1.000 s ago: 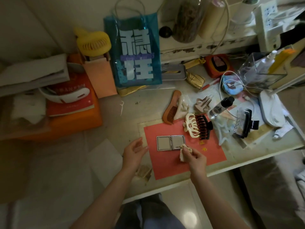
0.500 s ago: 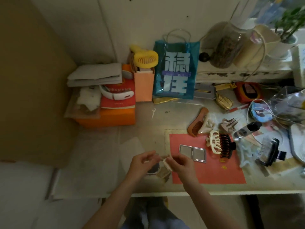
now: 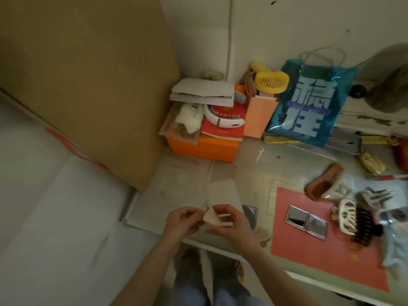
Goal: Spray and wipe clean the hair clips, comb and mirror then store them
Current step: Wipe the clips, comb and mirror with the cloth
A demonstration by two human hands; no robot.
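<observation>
My left hand (image 3: 181, 221) and right hand (image 3: 229, 226) were both up over the near edge of the desk (image 3: 293, 164), fingers curled in, pinching opposite ends of the small wipe (image 3: 212, 217) between them; neither hand held anything else. As far as I could judge, I was in the middle of the wiping, refolding or turning the wipe, so nothing had been stored yet. The folding mirror (image 3: 307, 222) lay open and flat on the red mat (image 3: 326, 259), which ran along the near edge toward the right corner, and I could not tell from its look whether it was already clean. Just beyond the mirror, on the mat's far right part, the cream claw clip (image 3: 347, 217) and the dark claw clip (image 3: 364, 228) lay touching each other. The brown comb (image 3: 324, 181) sat at the mat's far edge, with another pale clip (image 3: 337, 191) against it and a grey clip (image 3: 375, 196) further right. All of these still lay loose, so the storing seemed wholly left to do. Toward the back of the desk stood the blue bag (image 3: 309, 107), a yellow fan (image 3: 271, 81) in an orange paper bag (image 3: 260, 115), and an orange box (image 3: 203, 149) stacked with a red book (image 3: 223, 129) and papers (image 3: 203, 92). A large cardboard sheet (image 3: 88, 85) leaned at the left edge. Nothing stood between my hands and the mat; the clutter at the right edge looked the tighter spot.
</observation>
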